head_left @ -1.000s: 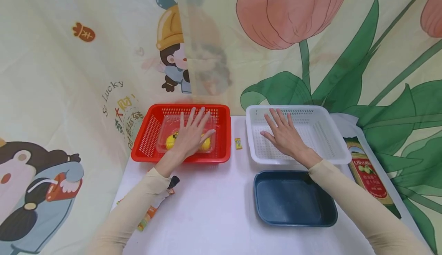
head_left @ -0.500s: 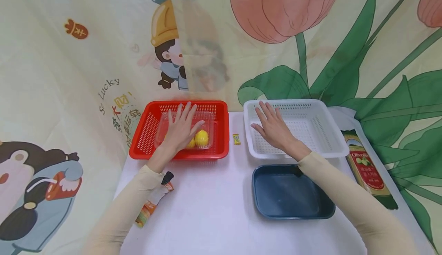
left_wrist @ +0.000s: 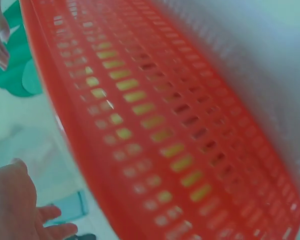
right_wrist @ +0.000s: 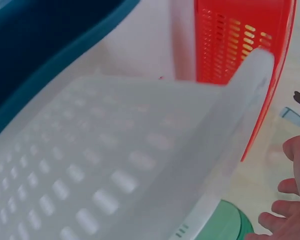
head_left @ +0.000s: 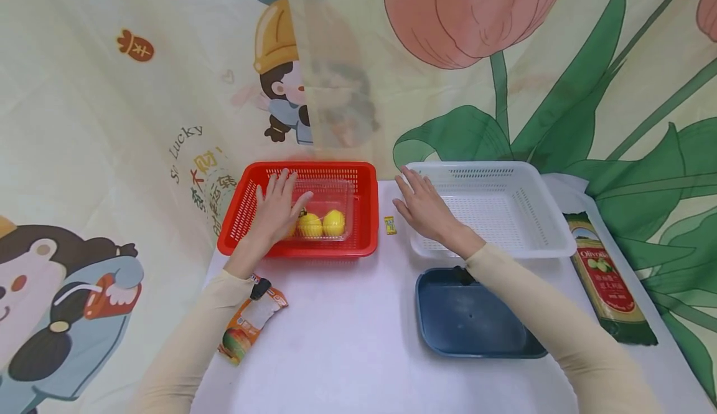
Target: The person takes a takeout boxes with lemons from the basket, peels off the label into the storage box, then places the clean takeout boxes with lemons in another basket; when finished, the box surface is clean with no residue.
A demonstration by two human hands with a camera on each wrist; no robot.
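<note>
- Left hand (head_left: 271, 211): poised over the left part of the red basket (head_left: 366, 215), fingers extended and spread wide, holding nothing; in the left wrist view, visibly apart from the rim
- Right hand (head_left: 426, 205): over the left end of the white basket (head_left: 487, 215), fingers extended and loosely parted, likewise without a hold; in the right wrist view, also apart from the rim
- Red basket: at the far side of the table (head_left: 336, 345), with a clear box (head_left: 325, 190) of yellow pieces (head_left: 333, 223) inside, its left end hidden by the left hand
- White basket: to the right of the red one, with a small yellow packet (head_left: 389, 225) in the gap between
- Handling of both baskets, as judged: light, thin perforated plastic, fairly stiff but apt to flex along the walls; best taken by the rim at two opposite ends
- Handling of the box, as judged: thin, easily dented, smooth enough to slip, with contents likely to roll; best held lightly by both sides
- Nearer the person: dark blue tray (head_left: 476, 320), probably rigid, and orange packet (head_left: 243, 333), probably soft; at far right, olive-printed packet (head_left: 610, 277)
</note>
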